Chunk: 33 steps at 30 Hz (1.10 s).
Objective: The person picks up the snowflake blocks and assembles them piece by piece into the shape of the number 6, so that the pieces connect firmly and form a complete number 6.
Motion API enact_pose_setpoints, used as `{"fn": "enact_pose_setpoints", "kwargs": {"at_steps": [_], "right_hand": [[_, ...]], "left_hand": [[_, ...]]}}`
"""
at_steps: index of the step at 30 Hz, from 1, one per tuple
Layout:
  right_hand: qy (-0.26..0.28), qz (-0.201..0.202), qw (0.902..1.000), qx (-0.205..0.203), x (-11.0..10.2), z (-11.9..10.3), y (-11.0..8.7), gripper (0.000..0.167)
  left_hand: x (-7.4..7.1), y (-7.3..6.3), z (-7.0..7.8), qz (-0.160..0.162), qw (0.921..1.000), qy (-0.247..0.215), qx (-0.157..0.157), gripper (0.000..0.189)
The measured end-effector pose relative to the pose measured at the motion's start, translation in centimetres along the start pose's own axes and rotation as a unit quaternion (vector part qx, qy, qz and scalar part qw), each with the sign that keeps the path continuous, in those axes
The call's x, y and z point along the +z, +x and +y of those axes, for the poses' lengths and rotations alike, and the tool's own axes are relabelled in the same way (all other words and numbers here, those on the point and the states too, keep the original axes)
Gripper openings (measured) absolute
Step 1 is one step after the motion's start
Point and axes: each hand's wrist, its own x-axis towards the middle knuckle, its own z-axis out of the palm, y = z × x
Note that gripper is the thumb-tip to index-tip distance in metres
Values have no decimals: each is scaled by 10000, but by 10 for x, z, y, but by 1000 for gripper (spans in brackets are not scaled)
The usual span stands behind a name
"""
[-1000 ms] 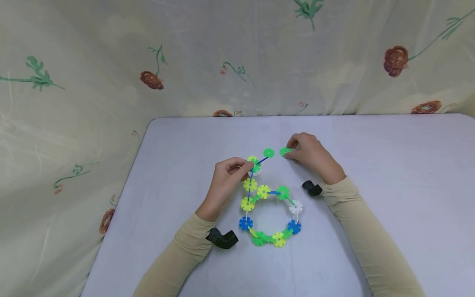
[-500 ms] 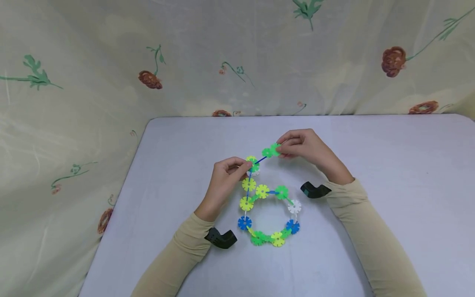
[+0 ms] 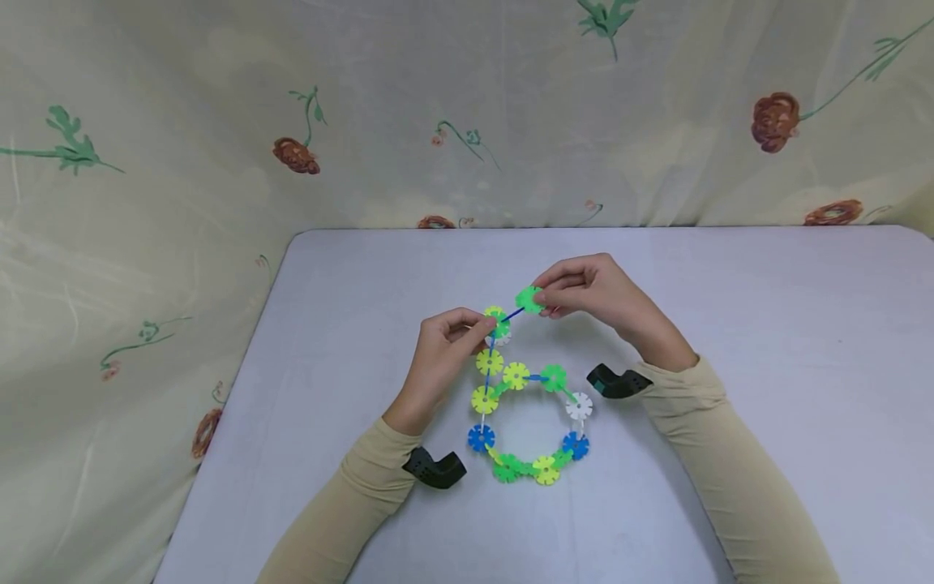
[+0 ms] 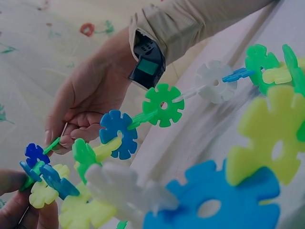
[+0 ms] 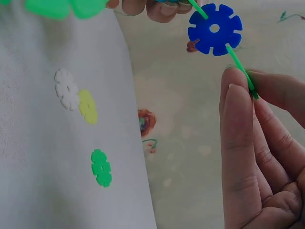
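My left hand pinches a green slotted disc high on a chain of flower-shaped interlocking discs. A dark blue disc sticks out from that green one. Between thumb and fingers, my right hand pinches another green disc, seen edge-on, its edge at a slot of the dark blue disc. Below, the chain forms a ring with a blue disc at left, a white disc at right and a yellow disc at the front.
Loose on the white table lie a white disc, a yellow disc and a green disc. A flowered curtain hangs behind the table. Each wrist wears a black camera.
My right hand has moved left, bringing its green disc up to the dark blue disc at the chain's end. My left hand has stayed in place with its hold.
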Motion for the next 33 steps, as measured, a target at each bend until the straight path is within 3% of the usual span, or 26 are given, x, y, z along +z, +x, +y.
{"fn": "enact_pose_setpoints", "kwargs": {"at_steps": [18, 33], "right_hand": [[-19, 13, 9994, -338, 8, -11, -7, 20], [-122, 133, 9992, -347, 14, -12, -7, 20]], "left_hand": [[0, -1, 0, 148, 9997, -127, 149, 17], [2, -3, -1, -30, 9995, -293, 108, 17]]}}
